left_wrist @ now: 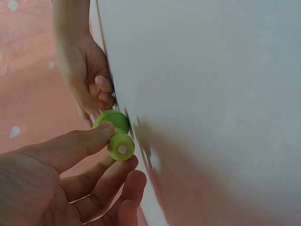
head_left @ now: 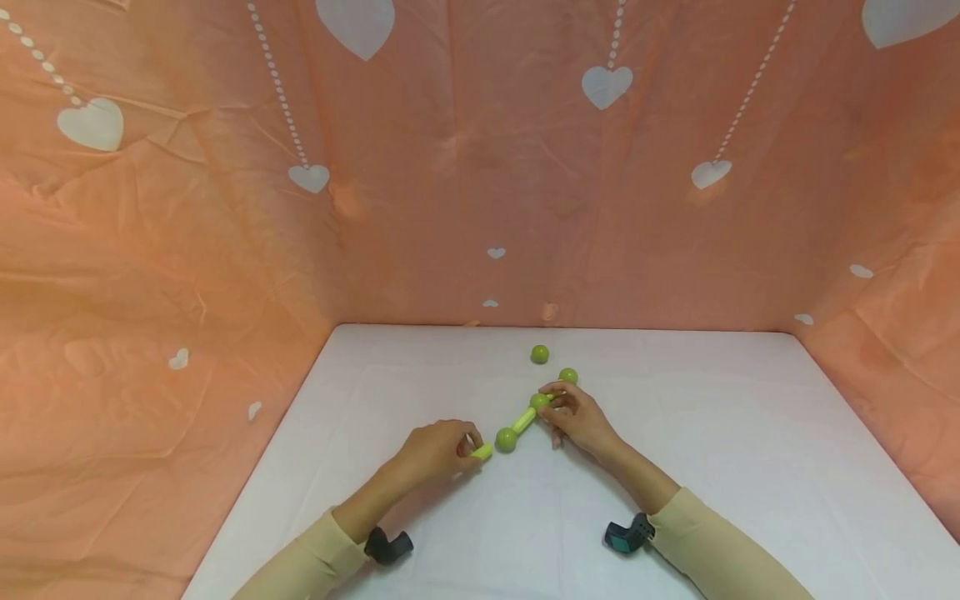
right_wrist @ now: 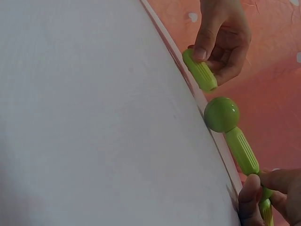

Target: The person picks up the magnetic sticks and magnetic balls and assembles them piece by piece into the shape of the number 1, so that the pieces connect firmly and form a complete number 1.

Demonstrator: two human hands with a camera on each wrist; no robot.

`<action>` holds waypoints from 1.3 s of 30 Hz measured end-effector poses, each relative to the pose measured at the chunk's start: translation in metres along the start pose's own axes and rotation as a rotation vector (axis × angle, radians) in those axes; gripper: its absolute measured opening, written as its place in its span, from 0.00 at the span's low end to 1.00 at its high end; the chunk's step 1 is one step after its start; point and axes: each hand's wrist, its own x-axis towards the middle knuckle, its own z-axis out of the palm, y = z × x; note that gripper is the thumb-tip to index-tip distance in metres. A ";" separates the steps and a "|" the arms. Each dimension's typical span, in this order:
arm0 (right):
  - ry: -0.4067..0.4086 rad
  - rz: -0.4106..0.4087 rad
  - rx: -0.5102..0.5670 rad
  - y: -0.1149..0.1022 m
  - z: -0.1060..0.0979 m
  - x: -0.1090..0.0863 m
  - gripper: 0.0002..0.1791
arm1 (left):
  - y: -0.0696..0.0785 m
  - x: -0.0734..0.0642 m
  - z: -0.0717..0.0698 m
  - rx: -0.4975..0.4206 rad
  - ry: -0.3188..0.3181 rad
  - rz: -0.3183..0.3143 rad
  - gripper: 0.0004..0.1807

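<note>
A loose yellow-green rod (head_left: 482, 452) is pinched in the left hand (head_left: 442, 447), between thumb and fingertips, its free end reaching out toward the person's right. That end points at the near green ball (head_left: 506, 439), with only a narrow gap between them; the two look apart, and the left hand is the nearer one to this ball. The rod's long axis slants away from the person and to the right, at a shallower angle in the head view than the chain that starts at the ball. Whether the rod is lifted or touches the tabletop (head_left: 720, 417) is hard to tell. From the near ball, a ribbed rod (right_wrist: 242, 150) runs to the middle green ball (head_left: 539, 402), which the right hand (head_left: 583, 421) holds between thumb and fingers; the other left-hand fingers are loosely bent. Past that grip, a second rod (right_wrist: 266, 213), partly covered by the right hand, leads toward the far green ball (head_left: 568, 375); the fingers hide that join. A loose green ball (head_left: 540, 354) lies apart beyond the chain, off the line between rod and near ball, and so not in the way. Dark wrist devices (head_left: 630, 533) sit by the beige sleeves (head_left: 723, 542), and an orange heart-patterned cloth (head_left: 420, 208) rises behind the white tabletop.
</note>
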 end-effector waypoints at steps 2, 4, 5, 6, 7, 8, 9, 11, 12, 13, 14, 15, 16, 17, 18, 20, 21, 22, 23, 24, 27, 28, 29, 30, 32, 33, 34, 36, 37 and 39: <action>0.002 0.002 0.001 0.000 0.000 0.000 0.22 | 0.002 -0.001 0.001 -0.005 -0.004 0.003 0.11; 0.002 0.001 0.002 0.000 0.000 0.000 0.22 | 0.003 -0.001 0.001 -0.006 -0.006 0.007 0.11; 0.004 0.004 0.002 0.000 0.000 0.000 0.21 | 0.004 -0.001 0.001 -0.006 -0.008 0.008 0.11; 0.004 0.004 0.002 0.000 0.000 0.000 0.21 | 0.004 -0.001 0.001 -0.007 -0.008 0.010 0.11; 0.004 0.004 0.001 0.000 0.000 0.000 0.21 | 0.005 -0.001 0.002 -0.008 -0.009 0.011 0.12; 0.005 0.005 0.000 0.000 0.000 0.000 0.21 | 0.005 -0.001 0.002 -0.009 -0.010 0.012 0.12; 0.005 0.002 -0.003 0.001 0.000 0.000 0.21 | 0.005 -0.001 0.003 -0.009 -0.013 0.010 0.12; 0.005 0.005 0.000 0.001 0.000 0.001 0.21 | 0.006 -0.001 0.004 -0.009 -0.015 0.009 0.12; 0.004 0.004 0.003 0.001 0.000 0.000 0.21 | 0.006 0.000 0.004 -0.010 -0.015 0.008 0.12; 0.003 0.000 0.004 0.002 0.000 0.000 0.21 | 0.006 0.000 0.005 -0.010 -0.016 0.007 0.12; 0.002 -0.001 0.006 0.002 0.000 0.001 0.21 | 0.006 0.000 0.005 -0.008 -0.015 0.007 0.12; 0.002 -0.003 0.006 0.003 0.000 0.001 0.22 | 0.006 0.000 0.006 -0.005 -0.015 0.008 0.12; 0.002 -0.001 0.007 0.003 -0.001 0.000 0.22 | 0.006 0.000 0.007 -0.002 -0.014 0.009 0.12; 0.002 -0.003 0.004 0.003 -0.001 0.001 0.22 | 0.006 0.000 0.007 0.001 -0.013 0.010 0.12; 0.003 -0.004 0.003 0.004 -0.001 0.001 0.22 | 0.006 0.001 0.007 0.003 -0.013 0.010 0.12; 0.002 -0.003 -0.002 0.004 -0.001 0.001 0.21 | 0.006 0.001 0.008 0.009 -0.013 0.009 0.13; 0.002 -0.004 -0.005 0.004 -0.001 0.001 0.21 | 0.006 0.001 0.008 0.008 -0.013 0.009 0.13; 0.004 -0.003 -0.007 0.005 -0.002 0.002 0.21 | 0.006 0.001 0.008 0.007 -0.012 0.010 0.13; 0.002 -0.005 -0.012 0.005 -0.002 0.002 0.20 | 0.006 0.002 0.009 0.005 -0.010 0.012 0.13; 0.001 -0.005 -0.015 0.005 -0.002 0.002 0.20 | 0.006 0.002 0.009 0.004 -0.009 0.013 0.13; 0.005 -0.002 -0.019 0.006 -0.002 0.003 0.20 | 0.006 0.002 0.009 0.000 -0.006 0.016 0.13; 0.003 -0.003 -0.018 0.005 -0.002 0.003 0.20 | 0.006 0.002 0.010 0.001 -0.006 0.015 0.12; 0.000 -0.003 -0.015 0.005 -0.002 0.003 0.20 | 0.006 0.003 0.010 -0.001 -0.004 0.015 0.12; 0.002 0.002 -0.010 0.005 -0.002 0.003 0.20 | 0.006 0.003 0.010 -0.002 -0.002 0.015 0.12; -0.001 0.001 -0.005 0.004 -0.001 0.003 0.20 | 0.006 0.004 0.011 -0.002 0.000 0.014 0.12; -0.005 -0.002 -0.002 0.004 -0.001 0.002 0.20 | 0.006 0.004 0.011 -0.002 0.001 0.015 0.12; -0.004 -0.005 0.000 0.004 -0.001 0.002 0.20 | 0.006 0.004 0.012 -0.003 0.003 0.016 0.12; -0.004 -0.007 0.005 0.003 0.000 0.001 0.20 | 0.007 0.005 0.012 -0.002 0.003 0.017 0.12; -0.005 -0.011 0.007 0.003 0.000 0.001 0.20 | 0.007 0.005 0.012 0.001 0.003 0.017 0.12; -0.004 -0.016 0.007 0.002 0.000 0.001 0.20 | 0.007 0.005 0.011 0.004 0.002 0.018 0.12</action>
